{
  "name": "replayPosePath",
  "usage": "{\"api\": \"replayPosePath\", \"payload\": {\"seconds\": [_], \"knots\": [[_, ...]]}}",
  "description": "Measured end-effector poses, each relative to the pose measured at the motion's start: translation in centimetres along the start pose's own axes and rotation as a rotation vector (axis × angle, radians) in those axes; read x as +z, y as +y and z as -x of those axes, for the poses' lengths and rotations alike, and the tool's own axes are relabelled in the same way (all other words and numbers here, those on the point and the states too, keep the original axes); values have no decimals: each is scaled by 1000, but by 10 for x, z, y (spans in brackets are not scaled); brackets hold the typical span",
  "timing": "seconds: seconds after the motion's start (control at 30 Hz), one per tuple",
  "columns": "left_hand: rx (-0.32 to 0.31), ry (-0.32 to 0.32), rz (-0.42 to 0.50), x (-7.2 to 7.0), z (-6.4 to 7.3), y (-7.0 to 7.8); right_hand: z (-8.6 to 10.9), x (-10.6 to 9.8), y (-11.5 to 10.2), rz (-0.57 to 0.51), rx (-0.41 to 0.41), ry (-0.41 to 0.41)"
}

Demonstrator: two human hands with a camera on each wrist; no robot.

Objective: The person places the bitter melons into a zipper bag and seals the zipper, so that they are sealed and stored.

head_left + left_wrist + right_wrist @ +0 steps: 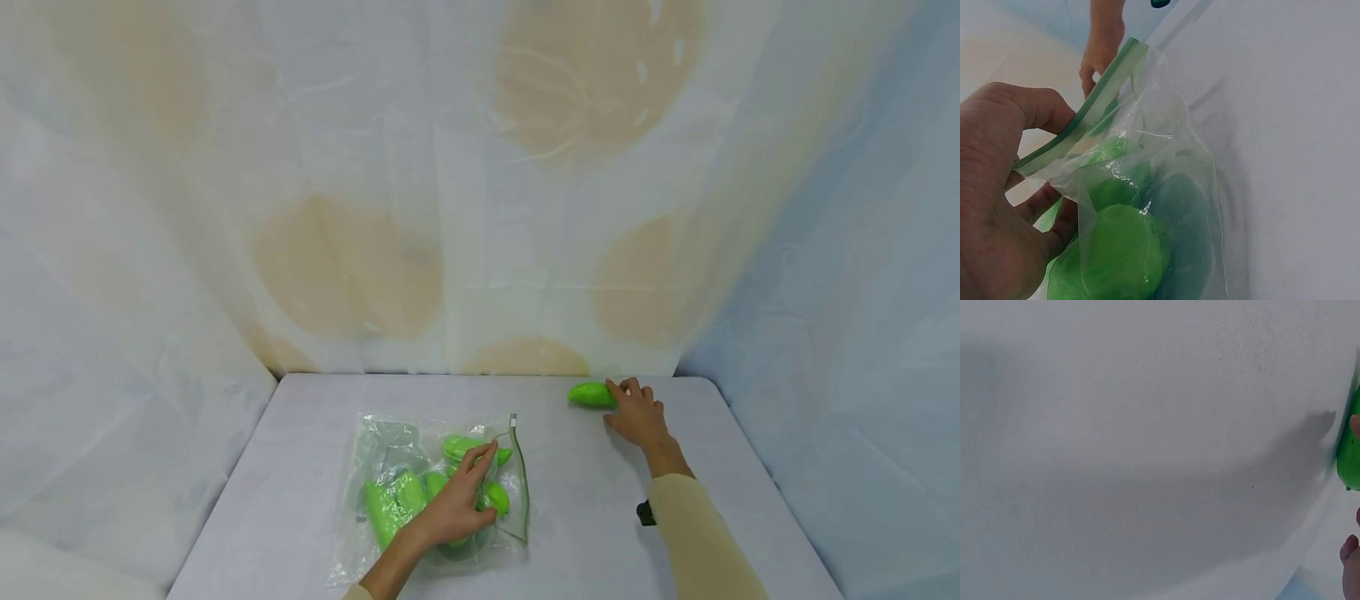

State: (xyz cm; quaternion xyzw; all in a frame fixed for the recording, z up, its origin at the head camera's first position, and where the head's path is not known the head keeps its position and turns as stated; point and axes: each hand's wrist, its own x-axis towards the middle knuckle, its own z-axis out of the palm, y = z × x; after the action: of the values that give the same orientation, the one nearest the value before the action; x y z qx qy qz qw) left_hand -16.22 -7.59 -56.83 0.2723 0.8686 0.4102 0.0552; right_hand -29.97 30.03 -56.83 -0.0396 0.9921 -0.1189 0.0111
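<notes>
A clear zip bag (375,567) with a green closure strip (1100,94) lies on the table, left of centre. Several bright green, smooth pieces (1125,250) are inside, some long, some rounded; their exact kind is unclear. My left hand (453,507) lies over the bag's right part, its thumb and fingers pinching the plastic by the closure strip. At the table's back right lies one long green piece with a tapered end (591,394). My right hand (639,417) touches its right end with a fingertip, the thumb apart from it. In the right wrist view only fingertips (1351,569) show.
The pale table (585,533) is enclosed by hanging white sheets (480,275) at the back and both sides. A small dark object (646,513) shows at the right sleeve. The green piece lies close to the table's back edge.
</notes>
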Motion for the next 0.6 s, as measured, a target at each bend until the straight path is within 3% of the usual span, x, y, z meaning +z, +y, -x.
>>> {"api": "replayPosePath", "payload": {"seconds": [0.17,0.4,0.6], "knots": [[5,6,-2,0,-1,0,1,-1,1,7,-16,34],[12,11,3,1,-1,1,7,3,6,-33,-46,153],[5,4,2,0,1,3,8,6,10,-37,-61,175]]}}
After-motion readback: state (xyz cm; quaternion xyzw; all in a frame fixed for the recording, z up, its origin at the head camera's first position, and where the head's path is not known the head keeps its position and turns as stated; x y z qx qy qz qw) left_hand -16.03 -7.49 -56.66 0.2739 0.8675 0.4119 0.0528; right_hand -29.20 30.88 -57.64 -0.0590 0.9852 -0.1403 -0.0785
